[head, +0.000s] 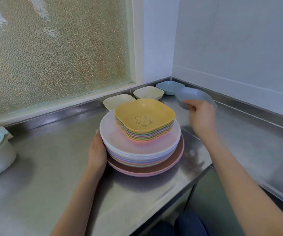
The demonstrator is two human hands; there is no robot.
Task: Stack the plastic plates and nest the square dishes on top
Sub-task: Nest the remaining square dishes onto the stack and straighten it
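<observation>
Right hand (201,116) gripping blurred blue dish (195,97)

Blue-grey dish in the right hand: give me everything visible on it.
The blue-grey square plastic dish is shallow with rounded corners and a raised rim, matte, and motion-blurred. It is held tilted above the steel counter, right of the yellow square dish that tops the nested pile, and apart from it. The right hand grips its near edge, fingers curled over the rim. Whether it touches the blue dish behind it cannot be told. Any print inside is unreadable.
</observation>
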